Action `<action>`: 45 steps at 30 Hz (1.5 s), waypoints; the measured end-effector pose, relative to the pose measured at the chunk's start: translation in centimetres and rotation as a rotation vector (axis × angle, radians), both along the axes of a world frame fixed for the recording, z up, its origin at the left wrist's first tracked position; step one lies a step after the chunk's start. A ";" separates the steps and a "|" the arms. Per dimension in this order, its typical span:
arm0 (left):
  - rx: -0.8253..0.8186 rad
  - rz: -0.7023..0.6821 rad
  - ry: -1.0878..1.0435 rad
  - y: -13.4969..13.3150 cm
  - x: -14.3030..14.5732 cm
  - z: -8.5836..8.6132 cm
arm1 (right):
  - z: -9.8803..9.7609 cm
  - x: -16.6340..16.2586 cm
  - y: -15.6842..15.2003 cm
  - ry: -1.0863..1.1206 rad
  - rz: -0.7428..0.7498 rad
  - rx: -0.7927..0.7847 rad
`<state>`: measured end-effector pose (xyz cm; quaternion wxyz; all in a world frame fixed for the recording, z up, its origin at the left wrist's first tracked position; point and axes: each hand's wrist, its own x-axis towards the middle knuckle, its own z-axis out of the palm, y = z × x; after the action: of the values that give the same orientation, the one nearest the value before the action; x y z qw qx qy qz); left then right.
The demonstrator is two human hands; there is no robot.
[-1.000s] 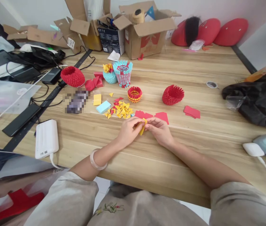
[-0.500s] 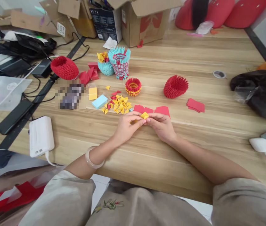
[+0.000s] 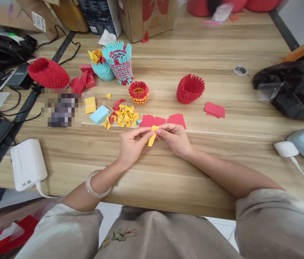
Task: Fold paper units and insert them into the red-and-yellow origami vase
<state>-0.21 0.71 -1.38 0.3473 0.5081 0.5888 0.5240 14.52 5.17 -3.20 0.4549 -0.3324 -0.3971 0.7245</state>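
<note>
A small yellow paper strip (image 3: 152, 138), folded at its upper end, is pinched between my two hands above the table. My left hand (image 3: 133, 145) grips it from the left with thumb and fingers. From the other side my right hand (image 3: 175, 138) holds the same strip near its top. Just beyond my fingers lie red paper rectangles (image 3: 152, 121). To their left is a heap of folded yellow paper triangles (image 3: 126, 116) with a few red ones mixed in. A light blue paper stack (image 3: 99, 114) and a yellow paper stack (image 3: 90, 104) lie further left.
Red woven-looking paper bowls (image 3: 190, 89) and a blue-and-red paper vase (image 3: 119, 63) stand further back. A white power bank (image 3: 28, 164) with a cable lies at the left. Red paper cards (image 3: 215, 109), a tape roll (image 3: 240, 70) and a black bag (image 3: 293, 86) are at the right.
The yellow paper was a compact folded diamond between my fingertips; now a narrow strip of it points down toward me. The whole view has shifted, so the table things appear further left and higher.
</note>
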 end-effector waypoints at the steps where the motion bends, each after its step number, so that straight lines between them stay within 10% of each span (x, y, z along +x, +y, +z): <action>1: 0.015 -0.004 0.026 0.0 0.0 -0.1 | 0.0 0.0 0.0 0.001 -0.003 -0.004; 45: 0.148 -0.076 0.191 -0.1 -0.2 -0.1 | 0.0 0.1 0.3 0.034 -0.011 -0.076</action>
<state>-0.38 0.57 -1.48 0.2707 0.6018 0.5592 0.5018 14.66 5.52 -3.19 0.4526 -0.3390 -0.3598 0.7421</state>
